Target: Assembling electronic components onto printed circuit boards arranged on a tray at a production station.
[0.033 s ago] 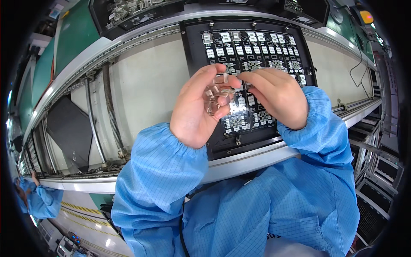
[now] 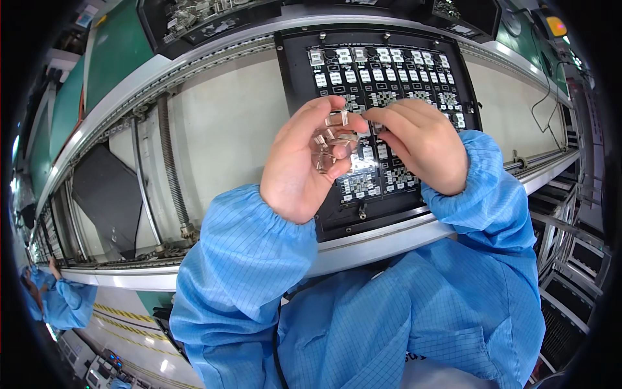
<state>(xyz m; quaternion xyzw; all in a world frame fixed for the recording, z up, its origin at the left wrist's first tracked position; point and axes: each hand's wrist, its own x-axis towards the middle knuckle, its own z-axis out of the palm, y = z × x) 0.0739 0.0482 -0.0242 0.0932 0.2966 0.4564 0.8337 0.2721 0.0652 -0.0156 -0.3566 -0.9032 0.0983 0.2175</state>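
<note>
My left hand (image 2: pixel 299 159) is raised with its palm turned inward, cupped around several small shiny metal pieces (image 2: pixel 327 139) that lie in the palm and between the curled fingers. Close beside it, my right hand (image 2: pixel 421 142) is bent downward with thumb and fingers drawn together. Whatever sits between its fingertips is hidden. Both hands are over a circuit board panel (image 2: pixel 402 178) with rows of white and silver parts. The panel lies in a black flat fixture (image 2: pixel 295 78), and my hands cover part of its middle.
The fixture rests on a conveyor with a metal front rail (image 2: pixel 382 243). Left of it are a ribbed shaft (image 2: pixel 171 168) and a black sheet (image 2: pixel 107 194). Black bins of metal parts (image 2: pixel 201 13) stand behind. Another person's blue sleeve (image 2: pixel 71 301) shows at far left, a rack (image 2: pixel 573 259) at right.
</note>
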